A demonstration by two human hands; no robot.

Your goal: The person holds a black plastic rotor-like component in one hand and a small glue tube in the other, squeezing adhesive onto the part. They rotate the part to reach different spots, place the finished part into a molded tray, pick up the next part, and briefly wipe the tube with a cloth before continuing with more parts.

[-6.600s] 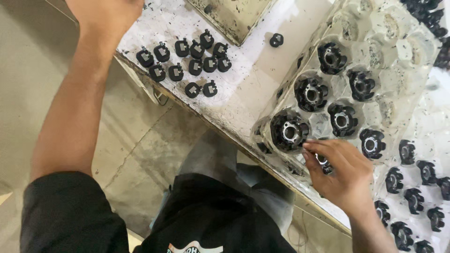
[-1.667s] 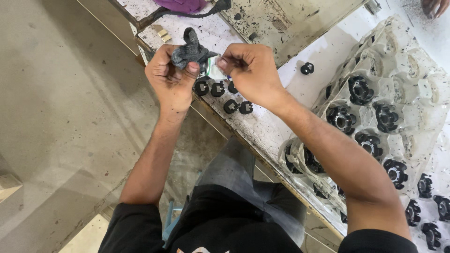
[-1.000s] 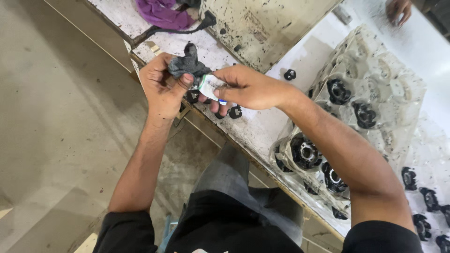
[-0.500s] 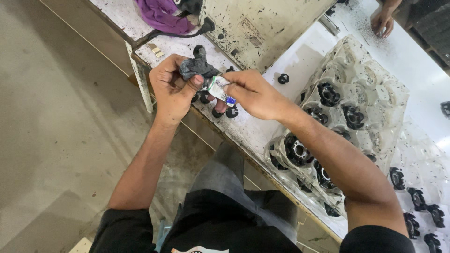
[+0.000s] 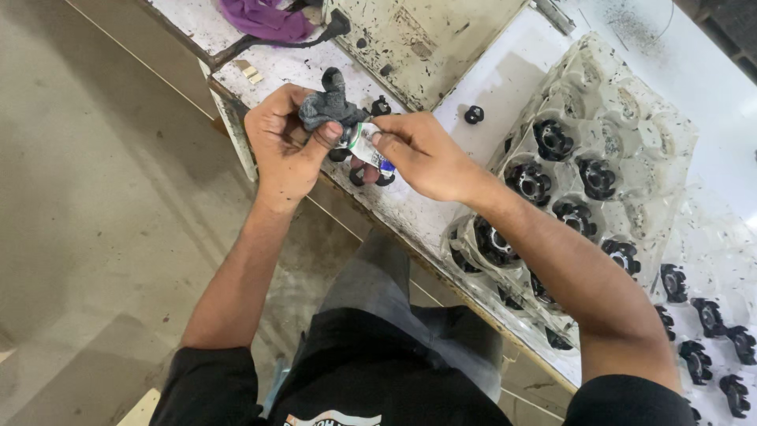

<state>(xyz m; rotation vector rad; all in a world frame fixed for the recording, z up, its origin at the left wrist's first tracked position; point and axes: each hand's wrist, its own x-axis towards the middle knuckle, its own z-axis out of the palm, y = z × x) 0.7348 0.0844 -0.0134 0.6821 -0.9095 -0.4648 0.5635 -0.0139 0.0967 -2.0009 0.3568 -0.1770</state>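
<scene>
Up close, the left hand (image 5: 285, 150) grips a dark grey rag (image 5: 330, 106), fingers folded round it, while the right hand (image 5: 422, 154) pinches a small white tube (image 5: 367, 147) against the rag, above the speckled tabletop (image 5: 410, 217). Right of the rag lies a clear plastic tray (image 5: 631, 118) of black knobs (image 5: 552, 140).

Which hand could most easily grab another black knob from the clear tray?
Probably the right hand. It pinches only a small white tube and its arm already lies over the clear tray of black knobs. The left hand grips a grey rag, farther from the tray.
</scene>
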